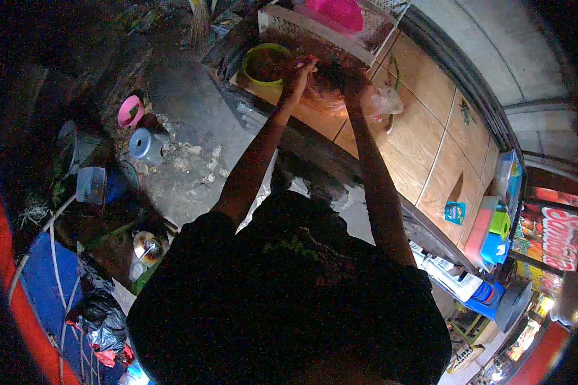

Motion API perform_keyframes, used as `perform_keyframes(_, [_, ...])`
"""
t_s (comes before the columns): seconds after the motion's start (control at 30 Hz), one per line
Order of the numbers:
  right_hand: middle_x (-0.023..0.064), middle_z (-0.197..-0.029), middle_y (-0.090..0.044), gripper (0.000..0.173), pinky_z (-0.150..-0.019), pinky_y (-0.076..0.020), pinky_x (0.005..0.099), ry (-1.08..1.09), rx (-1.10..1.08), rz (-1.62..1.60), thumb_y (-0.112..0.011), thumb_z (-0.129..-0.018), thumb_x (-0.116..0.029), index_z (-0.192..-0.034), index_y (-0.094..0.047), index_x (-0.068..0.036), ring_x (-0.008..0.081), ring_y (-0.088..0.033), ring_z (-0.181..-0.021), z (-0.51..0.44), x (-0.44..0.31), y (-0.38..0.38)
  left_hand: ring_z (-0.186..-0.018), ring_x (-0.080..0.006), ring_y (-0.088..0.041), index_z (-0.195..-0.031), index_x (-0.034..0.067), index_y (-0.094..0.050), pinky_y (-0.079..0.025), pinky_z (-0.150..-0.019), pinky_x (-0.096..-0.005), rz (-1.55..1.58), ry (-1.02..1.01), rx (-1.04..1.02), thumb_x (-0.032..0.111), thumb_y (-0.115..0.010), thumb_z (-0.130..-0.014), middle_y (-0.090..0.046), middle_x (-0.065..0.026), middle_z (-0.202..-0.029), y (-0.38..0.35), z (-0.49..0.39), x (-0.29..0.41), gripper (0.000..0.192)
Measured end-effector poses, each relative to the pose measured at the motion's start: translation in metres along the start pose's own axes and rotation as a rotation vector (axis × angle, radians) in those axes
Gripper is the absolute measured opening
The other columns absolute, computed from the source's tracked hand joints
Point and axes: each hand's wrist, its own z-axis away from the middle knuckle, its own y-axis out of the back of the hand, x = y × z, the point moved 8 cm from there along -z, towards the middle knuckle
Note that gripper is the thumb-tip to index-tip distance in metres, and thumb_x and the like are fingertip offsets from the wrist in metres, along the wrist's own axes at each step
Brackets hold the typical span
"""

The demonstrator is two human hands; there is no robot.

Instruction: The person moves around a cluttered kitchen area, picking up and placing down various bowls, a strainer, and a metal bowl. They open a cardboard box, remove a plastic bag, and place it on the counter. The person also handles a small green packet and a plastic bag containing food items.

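Observation:
My left hand (pixel 298 77) reaches over the far end of a tiled counter (pixel 414 149), fingers drawn together. Something small and reddish shows at its fingertips, too blurred to name. Beside it, my right hand (pixel 355 84) is dark and smeared by motion, so its grip is hidden. Between and below both hands lies a shiny reddish-orange round surface (pixel 325 103), perhaps a bowl or tray. A yellow-green basin (pixel 268 83) with dark contents stands just left of my left hand. Right of my right hand rests a transparent plastic bag (pixel 387 100).
A white perforated crate (pixel 313 34) holding a pink bowl (pixel 339 13) stands behind my hands. A knife (pixel 457 186), a teal packet (pixel 454 212) and plastic containers (pixel 496 231) occupy the counter's right. On the floor at left are a pink bowl (pixel 130 111) and a grey-blue pail (pixel 147 145).

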Motion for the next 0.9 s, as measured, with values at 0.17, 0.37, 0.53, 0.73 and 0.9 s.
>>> perform_keyframes(0.17, [0.0121,-0.105,-0.064,0.029,-0.091,-0.0438,0.0362,0.106,-0.106,0.389,-0.063,-0.078,-0.013,-0.107,-0.062,-0.006,0.0247,-0.058,-0.103,-0.008,-0.008,-0.009,-0.080,-0.0119,-0.053,-0.123,0.007,-0.058,-0.045,-0.080,-0.0278,0.008,0.055,-0.141,0.033,-0.059,-0.090,-0.060,0.0002,-0.100,-0.008,0.005,0.016,0.043])
perform_keyframes(0.37, [0.0120,-0.101,-0.065,0.027,-0.093,-0.0416,0.0445,0.420,-0.136,1.049,-0.064,-0.077,-0.022,-0.100,-0.067,-0.010,0.0305,-0.059,-0.099,-0.001,-0.002,-0.040,-0.088,-0.0119,-0.056,-0.103,0.004,-0.066,-0.043,-0.079,-0.0248,0.008,0.148,-0.133,0.032,-0.061,-0.088,-0.061,-0.0005,-0.091,-0.002,0.016,0.027,0.032])
perform_keyframes(0.53, [0.0119,-0.097,-0.065,0.025,-0.089,-0.0429,0.0451,0.547,-0.299,1.131,-0.059,-0.079,-0.021,-0.101,-0.065,-0.010,0.0292,-0.059,-0.097,0.000,0.022,-0.076,-0.113,-0.0190,-0.052,-0.119,0.001,-0.059,-0.039,-0.097,-0.0296,-0.026,0.015,-0.301,0.031,-0.060,-0.089,-0.058,-0.0096,-0.120,-0.025,0.016,0.042,0.042])
perform_keyframes(0.73, [0.0160,-0.104,-0.063,0.035,-0.083,-0.0469,0.0464,0.160,-0.580,1.158,-0.059,-0.083,-0.029,-0.111,-0.059,-0.008,0.0327,-0.060,-0.096,-0.009,-0.040,-0.057,-0.092,-0.0185,-0.061,-0.114,0.002,-0.061,-0.048,-0.079,-0.0299,-0.316,0.060,-0.340,0.028,-0.062,-0.089,-0.065,-0.0102,-0.103,-0.015,0.010,0.022,0.036])
perform_keyframes(0.9, [0.0188,-0.105,-0.063,0.042,-0.077,-0.0493,0.0479,0.154,0.033,1.214,-0.060,-0.084,-0.037,-0.112,-0.058,-0.006,0.0345,-0.062,-0.092,0.003,-0.129,-0.019,-0.078,-0.0172,-0.062,-0.109,0.006,-0.064,-0.048,-0.071,-0.0308,-0.492,0.048,-0.430,0.027,-0.061,-0.089,-0.066,-0.0061,-0.084,-0.009,-0.004,-0.021,0.029])
